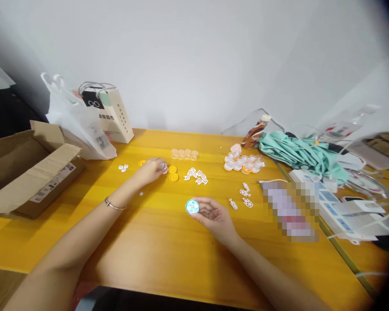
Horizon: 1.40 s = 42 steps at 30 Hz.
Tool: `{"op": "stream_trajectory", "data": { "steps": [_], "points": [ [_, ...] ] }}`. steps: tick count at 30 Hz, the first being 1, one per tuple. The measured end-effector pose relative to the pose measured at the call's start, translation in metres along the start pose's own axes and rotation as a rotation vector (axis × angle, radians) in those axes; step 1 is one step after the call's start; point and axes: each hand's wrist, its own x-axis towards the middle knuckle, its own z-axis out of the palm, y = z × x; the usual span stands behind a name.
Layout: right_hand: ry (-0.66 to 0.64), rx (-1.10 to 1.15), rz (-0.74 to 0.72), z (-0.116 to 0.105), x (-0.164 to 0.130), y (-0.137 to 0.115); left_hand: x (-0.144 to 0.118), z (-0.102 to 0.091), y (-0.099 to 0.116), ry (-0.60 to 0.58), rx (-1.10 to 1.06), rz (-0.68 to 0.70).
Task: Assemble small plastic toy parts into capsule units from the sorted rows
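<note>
My right hand (215,218) grips a round blue disc (192,206) with white circles on its face, held by the edge above the table. Farther off on the left, my left hand (151,170) is lowered to the tabletop, fingers closed around a small white round piece (163,166). Just right of it lie yellow round rings (173,177), and another yellow piece (142,163) shows behind the hand. White perforated pieces (196,175) are heaped between the hands. Beyond them stands a row of clear round cups (184,154).
An open cardboard box (48,185), plastic bag (84,125) and paper bag (116,112) stand left. On the right are clear and orange round parts (244,163), loose perforated pieces (247,201), a bottle (256,133), teal fabric (301,151) and a power strip (333,211).
</note>
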Motion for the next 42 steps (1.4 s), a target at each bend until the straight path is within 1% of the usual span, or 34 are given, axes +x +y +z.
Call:
{"op": "stream_trajectory", "data": {
  "steps": [3, 4, 5, 6, 9, 10, 12, 14, 16, 23, 27, 31, 34, 38, 42],
  "points": [
    [-0.016, 0.008, -0.007, 0.000, -0.002, -0.004, -0.011, -0.008, 0.013, 0.173, -0.107, -0.049],
    [-0.019, 0.011, -0.005, 0.000, -0.003, -0.005, -0.017, -0.012, 0.021, 0.209, -0.191, -0.049],
    [-0.019, 0.015, -0.003, 0.000, -0.003, -0.007, -0.025, -0.015, 0.030, 0.211, -0.309, -0.050],
    [-0.014, 0.019, -0.004, 0.000, -0.004, -0.008, -0.034, -0.018, 0.040, 0.197, -0.454, -0.064],
    [-0.002, 0.017, 0.002, 0.000, -0.006, -0.013, -0.062, -0.018, 0.068, 0.047, -0.935, -0.096],
    [0.002, 0.013, 0.005, 0.001, -0.006, -0.015, -0.071, -0.016, 0.075, 0.019, -1.064, -0.097],
    [0.011, 0.000, 0.011, 0.004, -0.008, -0.018, -0.084, -0.010, 0.083, -0.041, -1.257, -0.096],
    [0.026, -0.016, 0.007, 0.007, -0.010, -0.020, -0.090, -0.004, 0.087, -0.090, -1.350, -0.089],
    [0.037, -0.034, 0.000, 0.009, -0.012, -0.020, -0.090, -0.001, 0.088, -0.106, -1.367, -0.074],
    [0.082, -0.093, -0.010, 0.010, -0.011, -0.016, -0.089, 0.002, 0.090, -0.098, -1.315, -0.003],
    [0.099, -0.103, -0.016, 0.011, -0.011, -0.016, -0.092, 0.005, 0.089, -0.064, -1.235, -0.046],
    [0.110, -0.108, -0.029, 0.011, -0.012, -0.012, -0.092, 0.008, 0.086, -0.094, -1.264, -0.051],
    [0.119, -0.138, -0.068, 0.011, -0.012, -0.009, -0.093, 0.008, 0.087, -0.113, -1.253, -0.066],
    [0.120, -0.188, -0.123, 0.011, -0.013, -0.007, -0.093, 0.007, 0.090, -0.104, -1.252, -0.070],
    [0.124, -0.272, -0.177, 0.011, -0.014, -0.006, -0.091, 0.006, 0.092, -0.117, -1.218, -0.069]
  ]
}}
